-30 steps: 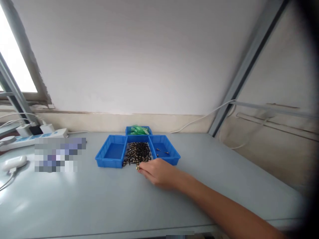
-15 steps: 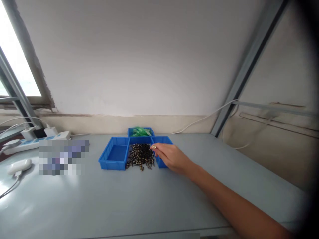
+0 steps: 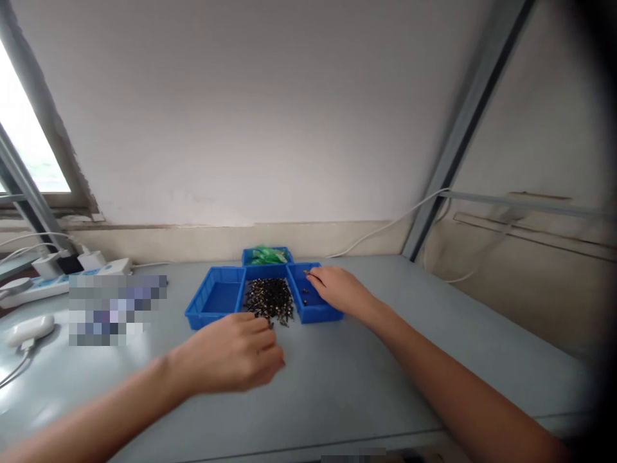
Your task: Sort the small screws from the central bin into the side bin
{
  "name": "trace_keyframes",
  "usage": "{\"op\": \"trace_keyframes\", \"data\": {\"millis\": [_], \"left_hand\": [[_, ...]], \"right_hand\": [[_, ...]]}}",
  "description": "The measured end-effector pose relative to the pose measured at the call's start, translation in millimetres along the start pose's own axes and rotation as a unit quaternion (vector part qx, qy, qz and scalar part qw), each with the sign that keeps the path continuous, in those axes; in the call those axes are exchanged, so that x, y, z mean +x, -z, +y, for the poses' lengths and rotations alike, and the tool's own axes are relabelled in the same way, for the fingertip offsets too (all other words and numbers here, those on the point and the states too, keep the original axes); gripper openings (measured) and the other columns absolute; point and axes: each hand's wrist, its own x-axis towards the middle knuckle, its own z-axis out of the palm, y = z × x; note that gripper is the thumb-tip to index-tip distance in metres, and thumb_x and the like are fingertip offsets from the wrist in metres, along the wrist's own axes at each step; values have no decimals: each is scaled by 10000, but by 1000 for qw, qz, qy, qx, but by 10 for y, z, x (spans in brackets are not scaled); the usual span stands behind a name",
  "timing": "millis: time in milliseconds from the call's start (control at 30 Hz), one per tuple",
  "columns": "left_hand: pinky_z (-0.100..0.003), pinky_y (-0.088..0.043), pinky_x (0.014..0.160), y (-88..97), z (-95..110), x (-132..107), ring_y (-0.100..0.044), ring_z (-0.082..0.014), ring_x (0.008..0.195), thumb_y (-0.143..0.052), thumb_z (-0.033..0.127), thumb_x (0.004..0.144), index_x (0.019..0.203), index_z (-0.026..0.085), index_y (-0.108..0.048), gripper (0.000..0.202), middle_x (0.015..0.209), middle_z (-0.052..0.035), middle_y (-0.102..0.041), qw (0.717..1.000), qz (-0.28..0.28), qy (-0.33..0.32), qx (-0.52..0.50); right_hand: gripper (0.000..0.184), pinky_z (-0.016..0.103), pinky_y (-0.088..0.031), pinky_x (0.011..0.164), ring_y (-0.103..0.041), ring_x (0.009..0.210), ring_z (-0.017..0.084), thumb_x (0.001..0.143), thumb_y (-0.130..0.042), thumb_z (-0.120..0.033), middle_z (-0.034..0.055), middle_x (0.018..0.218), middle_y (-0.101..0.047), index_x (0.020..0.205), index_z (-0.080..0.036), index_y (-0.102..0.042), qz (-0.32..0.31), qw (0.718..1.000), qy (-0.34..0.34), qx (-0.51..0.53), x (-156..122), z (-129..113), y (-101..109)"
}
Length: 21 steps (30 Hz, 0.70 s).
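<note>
My right hand reaches over the right blue bin, fingertips pinched on a small metal piece. A few small loose pieces lie on that bin's floor. In front of the pile, my left hand hovers with its fingers curled in; anything inside them is hidden. Between the side bins is a heap of small black and brass-coloured metal pieces, spilling forward onto the table. They are too small to name exactly.
On the left stands another blue bin with a bare floor. Behind the heap, a blue bin holds green plastic bags. A power strip with plugs, a white case on a cable and a blurred-out item occupy the table's left side.
My left hand has come into view from the lower left, in front of the heap. My right hand has shifted slightly forward over the right bin. The view has turned a little.
</note>
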Motion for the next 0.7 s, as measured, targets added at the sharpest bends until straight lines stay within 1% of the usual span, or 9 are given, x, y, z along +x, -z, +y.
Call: {"op": "trace_keyframes", "data": {"millis": [100, 167, 267, 333, 400, 500, 567, 633, 700], "left_hand": [[-271, -429, 541, -58, -149, 59, -507, -134, 603, -375, 244, 882, 731, 166, -531, 231, 657, -6, -546, 997, -38, -31, 52], [-262, -385, 495, -98, -197, 62, -483, -129, 568, -360, 206, 876, 713, 154, -509, 227, 631, -7, -525, 995, -32, -17, 96], [-266, -368, 518, -94, -180, 39, -476, -135, 596, -356, 166, 868, 699, 151, -498, 221, 632, -12, -514, 990, 4, -29, 140], [-283, -375, 555, -11, -177, 14, -479, -147, 632, -363, 184, 870, 706, 157, -499, 215, 659, -14, -519, 988, 24, -33, 150], [-294, -378, 579, 119, -240, -32, -483, -156, 653, -354, 215, 877, 711, 165, -503, 229, 664, -14, -515, 987, 38, 10, 153], [-301, -405, 627, 269, -456, -147, -508, -169, 690, -348, 324, 881, 822, 168, -532, 248, 701, -26, -533, 979, 48, 155, 125], [-290, -425, 643, 267, -606, -222, -533, -170, 738, -357, 420, 867, 959, 194, -521, 293, 823, -34, -564, 975, 27, 213, 52], [-304, -432, 715, 189, -694, -260, -534, -186, 843, -359, 462, 858, 1034, 202, -508, 347, 936, -51, -559, 977, -10, 212, -11], [-325, -422, 763, 80, -700, -247, -524, -194, 879, -312, 468, 876, 1011, 184, -533, 384, 946, -62, -556, 974, -20, 221, -37]], "right_hand": [[284, 271, -380, 655, -580, 754, 189, 873, -366, -295, 76, 828, -649, 849, -179, -625, -13, 1000, 0, -1, -8, 16, -22], [247, 272, -385, 686, -573, 782, 186, 860, -396, -284, 72, 838, -644, 865, -177, -619, -6, 1000, 13, 3, -15, -19, -23], [218, 295, -385, 767, -546, 853, 185, 860, -399, -250, 68, 896, -629, 924, -169, -591, 58, 996, 57, 41, -32, -126, -4], [209, 304, -384, 796, -527, 880, 177, 862, -392, -232, 59, 920, -617, 948, -174, -574, 101, 986, 101, 84, -66, -233, 14], [204, 296, -386, 807, -516, 890, 168, 866, -386, -221, 59, 916, -606, 948, -170, -565, 124, 972, 155, 124, -128, -367, 23], [210, 272, -406, 743, -527, 830, 153, 875, -366, -211, 48, 866, -591, 957, -173, -555, 56, 962, 234, 130, -256, -583, -5], [191, 255, -414, 694, -539, 806, 146, 866, -379, -198, 46, 883, -580, 948, -172, -550, -11, 958, 267, 103, -337, -702, -56], [174, 255, -416, 676, -545, 806, 150, 858, -380, -175, 57, 932, -567, 907, -164, -547, -39, 962, 261, 67, -395, -775, -126], [196, 256, -419, 643, -552, 795, 153, 856, -358, -138, 76, 1001, -547, 943, -158, -533, -47, 971, 232, 34, -423, -802, -203]]}}
